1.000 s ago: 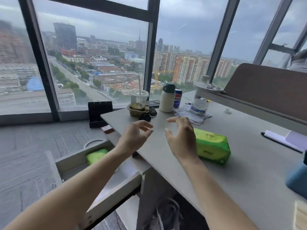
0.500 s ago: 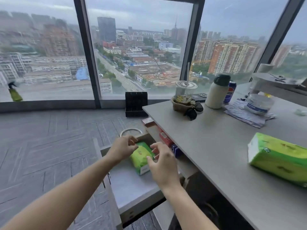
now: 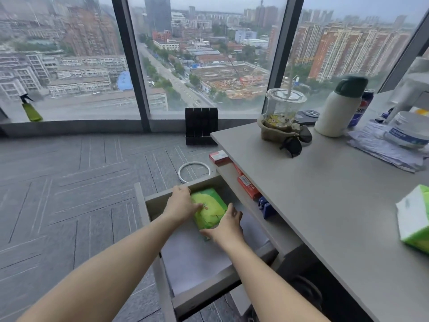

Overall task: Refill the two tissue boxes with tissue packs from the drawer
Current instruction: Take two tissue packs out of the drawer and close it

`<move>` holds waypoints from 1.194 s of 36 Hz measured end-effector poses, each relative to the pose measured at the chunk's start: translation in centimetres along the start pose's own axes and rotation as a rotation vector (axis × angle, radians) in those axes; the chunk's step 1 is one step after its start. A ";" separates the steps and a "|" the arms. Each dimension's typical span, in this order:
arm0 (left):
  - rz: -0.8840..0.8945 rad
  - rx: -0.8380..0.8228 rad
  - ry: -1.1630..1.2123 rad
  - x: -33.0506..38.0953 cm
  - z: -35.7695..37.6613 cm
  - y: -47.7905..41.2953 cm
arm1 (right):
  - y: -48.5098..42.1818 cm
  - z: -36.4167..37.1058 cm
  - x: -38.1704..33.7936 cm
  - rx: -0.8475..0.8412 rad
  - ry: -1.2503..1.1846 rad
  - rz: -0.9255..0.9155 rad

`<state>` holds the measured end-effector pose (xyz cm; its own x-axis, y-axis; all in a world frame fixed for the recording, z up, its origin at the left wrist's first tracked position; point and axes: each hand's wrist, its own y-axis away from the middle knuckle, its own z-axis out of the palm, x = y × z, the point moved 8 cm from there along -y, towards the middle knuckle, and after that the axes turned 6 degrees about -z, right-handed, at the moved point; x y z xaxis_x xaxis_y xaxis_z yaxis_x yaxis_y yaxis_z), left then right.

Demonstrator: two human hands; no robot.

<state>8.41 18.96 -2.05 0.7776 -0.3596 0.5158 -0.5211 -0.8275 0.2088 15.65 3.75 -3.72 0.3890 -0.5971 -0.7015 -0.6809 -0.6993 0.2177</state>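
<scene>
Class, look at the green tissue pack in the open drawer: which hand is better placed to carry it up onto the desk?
Right. The right hand grips the green tissue pack's near end, nearer the grey desk; the left hand rests on its far-left side.

A green tissue pack (image 3: pixel 210 211) lay flat in the far part of the open drawer (image 3: pixel 197 259), its printed top face up, its long side running away from the viewer. The drawer stood pulled out from under the counter (image 3: pixel 325 205). A second green-and-white tissue pack (image 3: pixel 414 219) rested on the counter's right edge, partly cut off by the frame.
</scene>
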 end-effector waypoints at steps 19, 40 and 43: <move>-0.009 0.012 0.048 -1.0 -0.8 2.2 | 1.5 -0.2 -1.4 0.080 0.049 -0.064; 0.215 0.384 0.333 4.0 -15.6 11.3 | 8.0 -10.5 -12.4 0.310 0.000 -0.456; 0.271 0.422 0.384 5.9 -16.5 13.1 | 9.6 -13.2 -12.7 0.361 0.020 -0.482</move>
<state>0.38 13.08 17.48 0.4146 -0.4649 0.7823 -0.4377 -0.8556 -0.2764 12.35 -0.58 16.28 0.7154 -0.2555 -0.6503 -0.5912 -0.7173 -0.3686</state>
